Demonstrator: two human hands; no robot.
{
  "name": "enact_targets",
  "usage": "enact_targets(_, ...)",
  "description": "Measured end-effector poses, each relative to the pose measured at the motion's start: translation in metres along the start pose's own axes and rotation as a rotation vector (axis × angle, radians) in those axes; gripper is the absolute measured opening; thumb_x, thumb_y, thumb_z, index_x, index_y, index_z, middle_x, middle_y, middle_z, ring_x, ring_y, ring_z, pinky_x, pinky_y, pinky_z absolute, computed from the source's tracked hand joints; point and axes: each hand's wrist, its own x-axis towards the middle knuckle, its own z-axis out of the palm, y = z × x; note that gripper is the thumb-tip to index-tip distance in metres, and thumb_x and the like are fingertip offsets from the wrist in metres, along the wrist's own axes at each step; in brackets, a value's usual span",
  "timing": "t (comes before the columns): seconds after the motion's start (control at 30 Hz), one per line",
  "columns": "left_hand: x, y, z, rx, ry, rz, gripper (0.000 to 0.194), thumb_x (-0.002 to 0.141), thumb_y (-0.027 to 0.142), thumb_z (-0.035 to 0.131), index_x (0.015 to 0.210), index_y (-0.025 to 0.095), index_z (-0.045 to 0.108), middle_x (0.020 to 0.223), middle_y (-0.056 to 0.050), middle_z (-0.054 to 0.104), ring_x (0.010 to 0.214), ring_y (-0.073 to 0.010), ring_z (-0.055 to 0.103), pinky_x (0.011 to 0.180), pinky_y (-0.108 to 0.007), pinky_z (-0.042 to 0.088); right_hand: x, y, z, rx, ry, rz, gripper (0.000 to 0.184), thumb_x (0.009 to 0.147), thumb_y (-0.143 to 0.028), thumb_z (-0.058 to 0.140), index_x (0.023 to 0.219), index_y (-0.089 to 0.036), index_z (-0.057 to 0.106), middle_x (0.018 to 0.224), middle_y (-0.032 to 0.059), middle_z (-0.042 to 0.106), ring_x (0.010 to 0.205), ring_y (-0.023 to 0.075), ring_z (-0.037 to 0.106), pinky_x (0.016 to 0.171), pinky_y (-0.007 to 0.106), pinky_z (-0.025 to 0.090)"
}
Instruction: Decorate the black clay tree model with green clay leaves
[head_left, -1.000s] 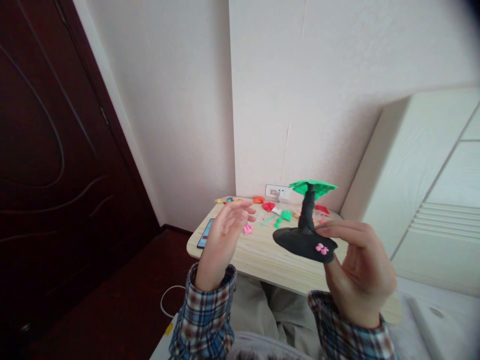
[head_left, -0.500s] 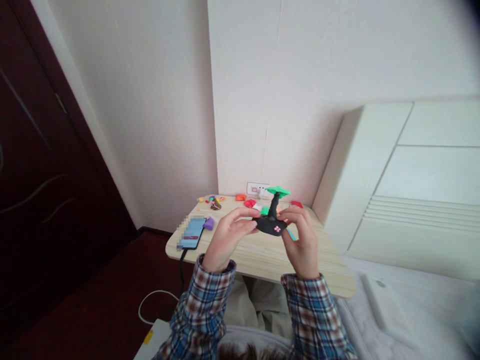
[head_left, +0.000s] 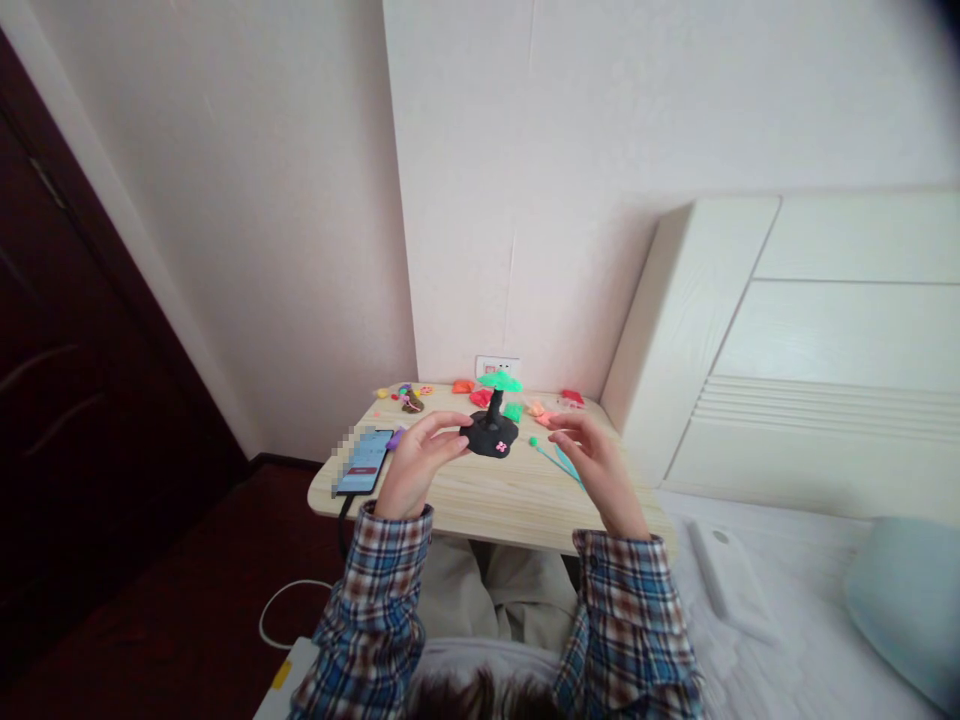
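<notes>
A clay tree model point(head_left: 489, 434) hangs above the table, upright. It has a flat black base, a twisted black trunk and a green top, with a small pink flower shape on the base. My left hand point(head_left: 421, 458) pinches the left edge of that base between thumb and fingers. To the right, apart from the model, my right hand point(head_left: 596, 468) is empty with its fingers parted and slightly bent. Beneath it on the table lie a thin blue stick point(head_left: 555, 461) and a small green ball point(head_left: 533, 441).
The wooden table point(head_left: 480, 500) holds a phone point(head_left: 364, 462) with a cable at left and a purple piece point(head_left: 396, 439) beside it. Red clay point(head_left: 481, 399), an orange packet point(head_left: 463, 386) and a brown lump point(head_left: 412, 402) lie along the back. A bed point(head_left: 810, 640) is at right.
The model came from my right hand into both hands, then my right hand let go and moved away to the right. My left hand now holds it alone. The view shifted rightward.
</notes>
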Motion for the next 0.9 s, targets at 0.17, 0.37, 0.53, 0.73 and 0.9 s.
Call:
enact_targets(0.17,0.009,-0.023,0.003,0.033,-0.045,-0.066,0.026,0.067,0.022,0.072,0.091,0.015,0.066,0.099,-0.006,0.067,0.09,-0.0184,0.062,0.079,-0.028,0.05,0.001,0.003,0.017,0.017,-0.135,-0.031,0.027,0.082,-0.041,0.056,0.104,-0.027,0.06,0.118,0.0046,0.058,0.11,0.0196,0.053,0.087,0.036,0.046)
enact_targets(0.37,0.016,-0.042,-0.008,0.015,-0.112,-0.13,0.027,0.065,0.025,0.073,0.089,0.015,0.066,0.104,-0.007,0.065,0.096,-0.0209,0.061,0.083,-0.031,0.05,0.002,0.023,0.033,-0.008,-0.187,-0.025,0.026,0.081,-0.039,0.058,0.103,-0.027,0.062,0.118,0.0041,0.058,0.112,0.0192,0.052,0.089,0.036,0.045)
enact_targets(0.53,0.021,-0.065,-0.01,0.016,-0.129,-0.201,0.029,0.063,0.028,0.074,0.087,0.014,0.066,0.104,-0.008,0.066,0.094,-0.0224,0.063,0.083,-0.035,0.05,0.001,0.04,0.041,-0.03,-0.173,0.001,0.031,0.077,-0.039,0.061,0.106,-0.027,0.061,0.117,0.0043,0.061,0.109,0.0199,0.055,0.088,0.035,0.046)
enact_targets(0.73,0.025,-0.078,-0.019,0.069,-0.101,-0.237,0.034,0.062,0.031,0.075,0.091,0.015,0.068,0.103,-0.01,0.068,0.1,-0.0255,0.062,0.086,-0.037,0.049,0.001,0.062,0.051,-0.101,-0.137,0.036,0.026,0.079,-0.035,0.057,0.101,-0.023,0.062,0.107,0.0055,0.063,0.102,0.0203,0.057,0.085,0.036,0.048)
enact_targets(0.9,0.027,-0.069,-0.041,0.139,-0.009,-0.194,0.037,0.063,0.035,0.075,0.094,0.017,0.068,0.111,-0.01,0.066,0.109,-0.0271,0.058,0.091,-0.036,0.046,-0.003,0.082,0.064,-0.233,-0.098,0.042,0.019,0.073,-0.026,0.063,0.092,-0.022,0.064,0.104,0.0061,0.061,0.106,0.0233,0.052,0.095,0.042,0.039)
